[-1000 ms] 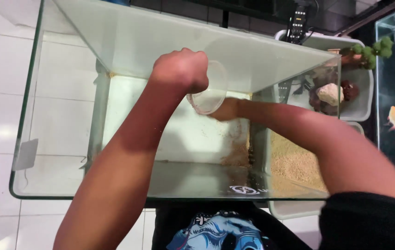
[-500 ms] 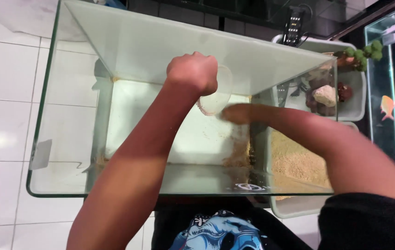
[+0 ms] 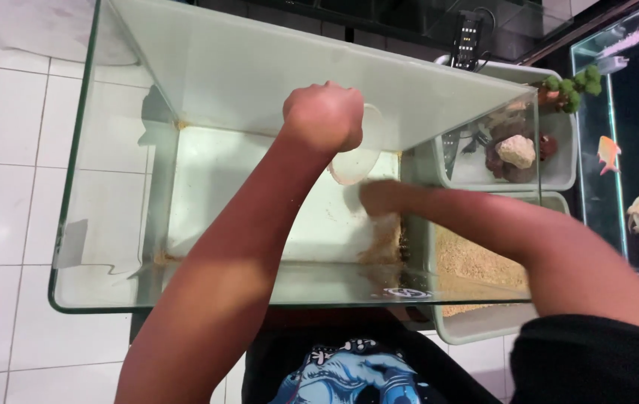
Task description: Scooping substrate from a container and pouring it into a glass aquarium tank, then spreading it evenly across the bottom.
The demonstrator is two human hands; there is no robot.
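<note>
Two hands are inside the glass tank [image 3: 110,247], which fills the centre of the frame. I see the left hand [image 3: 325,116], upper centre, clenched as a fist around the rim of a clear plastic cup [image 3: 357,157]; the cup hangs tilted just below the fist, above the tank floor. The right hand [image 3: 372,196] sits just under the cup, centre frame, low against the floor; it is blurred, so I cannot tell whether it is released or grasping. A thin band of sand [image 3: 385,247] lies on the floor by the right wall, just below that hand. At right, outside the glass, a tray of sand [image 3: 477,262] sits below a tray of rocks [image 3: 515,153]. A fish tank [image 3: 626,150] occupies the right edge.
</note>
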